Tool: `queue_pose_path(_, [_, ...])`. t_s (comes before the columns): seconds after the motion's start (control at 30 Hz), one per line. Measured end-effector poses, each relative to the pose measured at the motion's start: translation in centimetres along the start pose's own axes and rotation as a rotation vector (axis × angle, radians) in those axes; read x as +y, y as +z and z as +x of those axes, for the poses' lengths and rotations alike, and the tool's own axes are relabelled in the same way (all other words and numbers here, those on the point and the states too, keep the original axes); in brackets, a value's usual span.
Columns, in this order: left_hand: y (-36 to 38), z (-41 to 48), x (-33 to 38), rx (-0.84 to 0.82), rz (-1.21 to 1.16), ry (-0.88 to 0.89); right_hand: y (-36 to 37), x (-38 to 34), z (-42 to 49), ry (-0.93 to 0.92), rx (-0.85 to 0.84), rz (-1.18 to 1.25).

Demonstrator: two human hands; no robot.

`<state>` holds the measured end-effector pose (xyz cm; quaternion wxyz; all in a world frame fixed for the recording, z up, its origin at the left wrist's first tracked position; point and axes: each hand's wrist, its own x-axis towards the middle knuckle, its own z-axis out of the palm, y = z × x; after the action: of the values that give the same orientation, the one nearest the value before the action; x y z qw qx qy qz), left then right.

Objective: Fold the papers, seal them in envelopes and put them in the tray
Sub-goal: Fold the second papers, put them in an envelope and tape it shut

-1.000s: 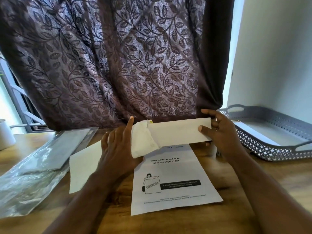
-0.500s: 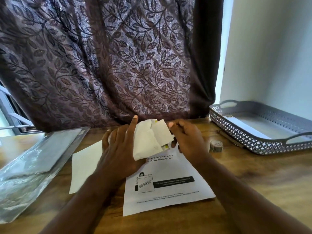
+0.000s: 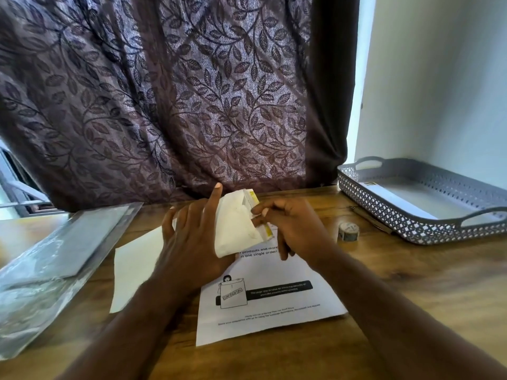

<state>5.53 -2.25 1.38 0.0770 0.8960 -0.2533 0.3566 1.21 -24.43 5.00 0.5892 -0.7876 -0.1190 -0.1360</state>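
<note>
Our left hand (image 3: 192, 237) holds the envelope (image 3: 236, 226) upright over the printed sheet (image 3: 270, 303). The right hand (image 3: 295, 229) has a narrow grip pinching its yellow-edged flap (image 3: 254, 198). A hard tug might tear or crease that flap and spoil the seal. The tray (image 3: 411, 232) sits far right.

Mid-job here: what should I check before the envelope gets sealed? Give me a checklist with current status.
1. Left hand holds envelope: ok.
2. Right hand pinches its yellow strip: ok.
3. Contents fully inside: cannot tell.
4. Envelope pressed shut: not ok, strip exposed.
5. Tray has bare floor free: ok.
6. Printed sheet folded: not ok, lies flat on table.
</note>
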Motion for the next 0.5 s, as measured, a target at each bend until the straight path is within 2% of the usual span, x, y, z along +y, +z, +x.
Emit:
queue_pose_path(0.1, [-0.1, 0.1, 0.0, 0.0, 0.006, 0.0, -0.8, -0.6, -0.1, 0.023, -0.004, 0.121])
queue_pose_path(0.37, [0.3, -0.3, 0.7, -0.021, -0.041, -0.01, 0.3, -1.1, -1.1, 0.021, -0.289, -0.003])
queue_pose_path(0.5, [0.1, -0.1, 0.6, -0.035, -0.047, -0.015, -0.3, -1.0, -0.8, 0.028, -0.226, 0.0])
